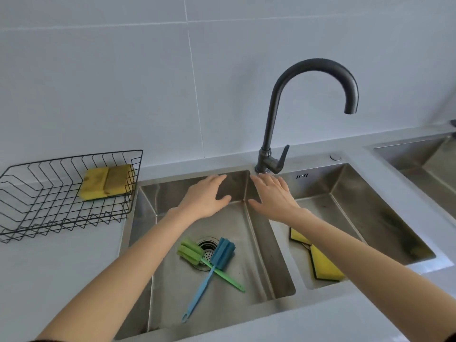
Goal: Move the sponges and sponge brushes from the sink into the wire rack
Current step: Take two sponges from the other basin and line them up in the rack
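Nearest to us, the blue sponge brush (208, 267) and the green sponge brush (197, 255) are lying crossed over the drain (206, 245) in the left basin of the sink (266, 245), foam heads up by the strainer, thin plastic handles trailing toward the front. I'd judge them light, the handles stiff but possibly slick if wet, so pinching mid-handle or just below the foam looks the safest hold. Over in the right basin, two yellow sponges (324, 264) with dark scouring backs are sitting partly under the right forearm; soft, squashy, easy to take across the short sides. Further on, the left hand (206, 196) and right hand (272, 193) are hovering spread wide open above the basin divider, each grip carrying nothing at all. Beyond, on the counter (61, 262) to the left, the wire rack (49, 201) is already holding two yellowish sponges (107, 185) in its back corner, and the dark faucet (306, 114) is arching behind.
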Demonstrator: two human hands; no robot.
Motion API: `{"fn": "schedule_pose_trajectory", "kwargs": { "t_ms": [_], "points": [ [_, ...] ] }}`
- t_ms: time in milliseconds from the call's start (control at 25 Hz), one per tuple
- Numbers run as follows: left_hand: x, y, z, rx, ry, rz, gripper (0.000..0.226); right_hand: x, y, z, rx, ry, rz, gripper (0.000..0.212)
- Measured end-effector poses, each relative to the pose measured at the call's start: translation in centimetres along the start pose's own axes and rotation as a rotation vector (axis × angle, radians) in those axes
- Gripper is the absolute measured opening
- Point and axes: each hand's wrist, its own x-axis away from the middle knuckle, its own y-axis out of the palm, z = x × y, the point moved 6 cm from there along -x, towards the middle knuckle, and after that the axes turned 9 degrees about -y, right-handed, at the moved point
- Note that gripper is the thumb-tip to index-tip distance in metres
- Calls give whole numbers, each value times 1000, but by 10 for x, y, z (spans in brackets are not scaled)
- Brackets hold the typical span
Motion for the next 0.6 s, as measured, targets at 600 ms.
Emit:
{"fn": "schedule_pose_trajectory", "kwargs": {
  "t_ms": [600],
  "points": [
    [-52,112,158,-15,68,-188,62,66,26,172,-57,109,-128,66]
  ]
}}
